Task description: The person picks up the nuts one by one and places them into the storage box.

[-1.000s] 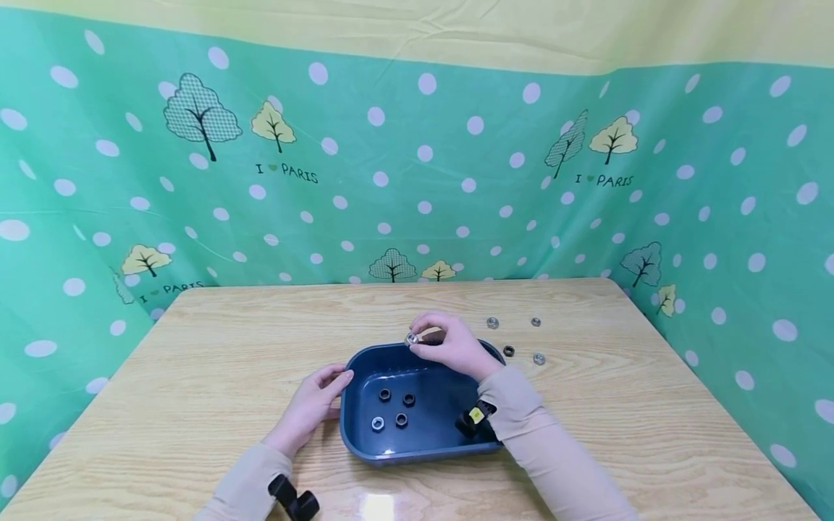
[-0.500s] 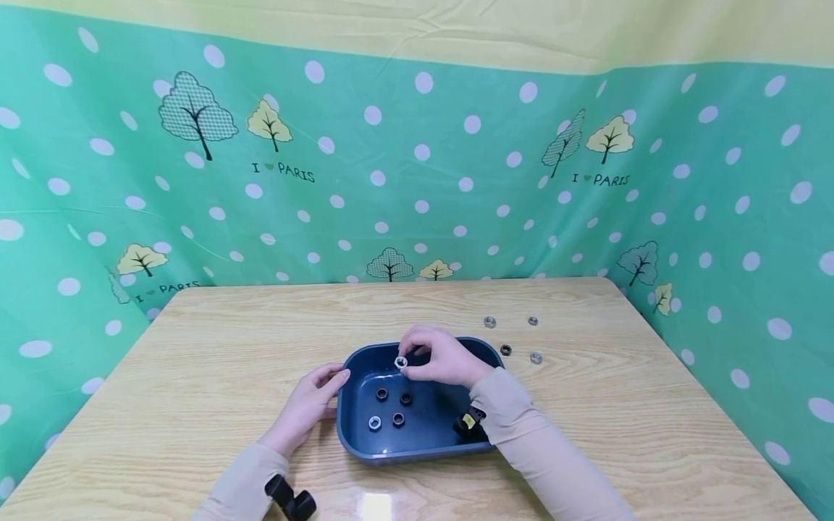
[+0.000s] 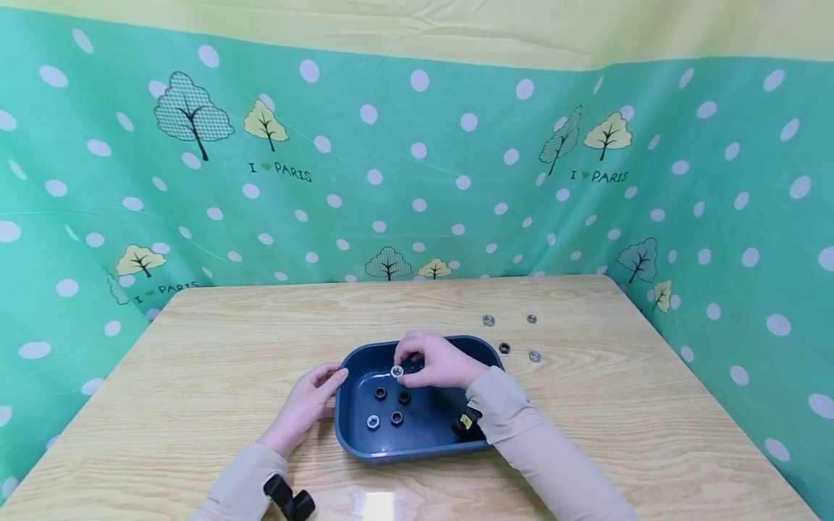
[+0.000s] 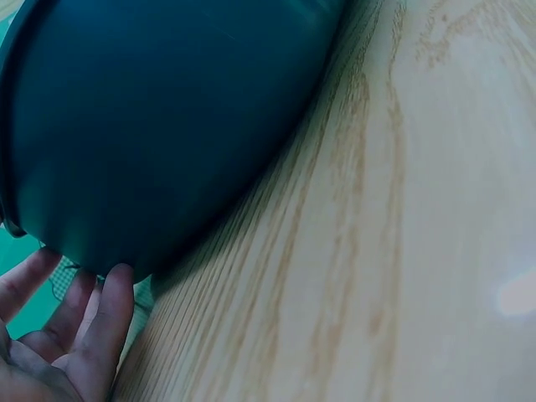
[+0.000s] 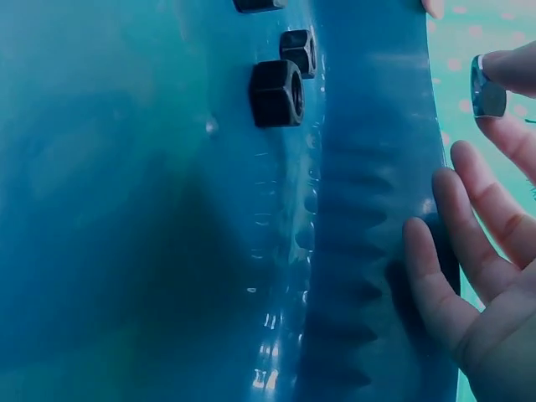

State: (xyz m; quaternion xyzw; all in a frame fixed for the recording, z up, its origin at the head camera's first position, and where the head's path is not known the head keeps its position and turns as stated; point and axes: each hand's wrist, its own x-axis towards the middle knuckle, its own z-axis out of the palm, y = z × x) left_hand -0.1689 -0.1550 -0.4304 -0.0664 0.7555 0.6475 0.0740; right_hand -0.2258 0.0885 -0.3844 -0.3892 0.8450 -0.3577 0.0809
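In the head view, my right hand (image 3: 438,362) pinches a silver hex nut (image 3: 397,371) between thumb and fingertip, above the far part of a dark blue plastic tub (image 3: 423,454). The right wrist view shows that nut (image 5: 487,92) edge-on, the other fingers spread near the tub wall (image 5: 368,100). Three black nuts (image 3: 397,418) and one silver nut (image 3: 373,422) lie on the tub floor, toward its left side. My left hand (image 3: 302,405) holds the tub's left end, thumb on the rim; in the left wrist view, its fingers (image 4: 117,301) touch the outer wall.
Right of the tub, on the wooden table (image 3: 247,340), lie a black nut (image 3: 504,348) and three silver nuts (image 3: 535,356). A green dotted curtain (image 3: 365,145) hangs behind the table and along its right side. Each wrist wears a black camera mount (image 3: 289,499).
My right hand has brought the silver nut from over the tub's far rim toward me and slightly left, lower over the tub. My left hand keeps its hold; the view has shifted slightly.
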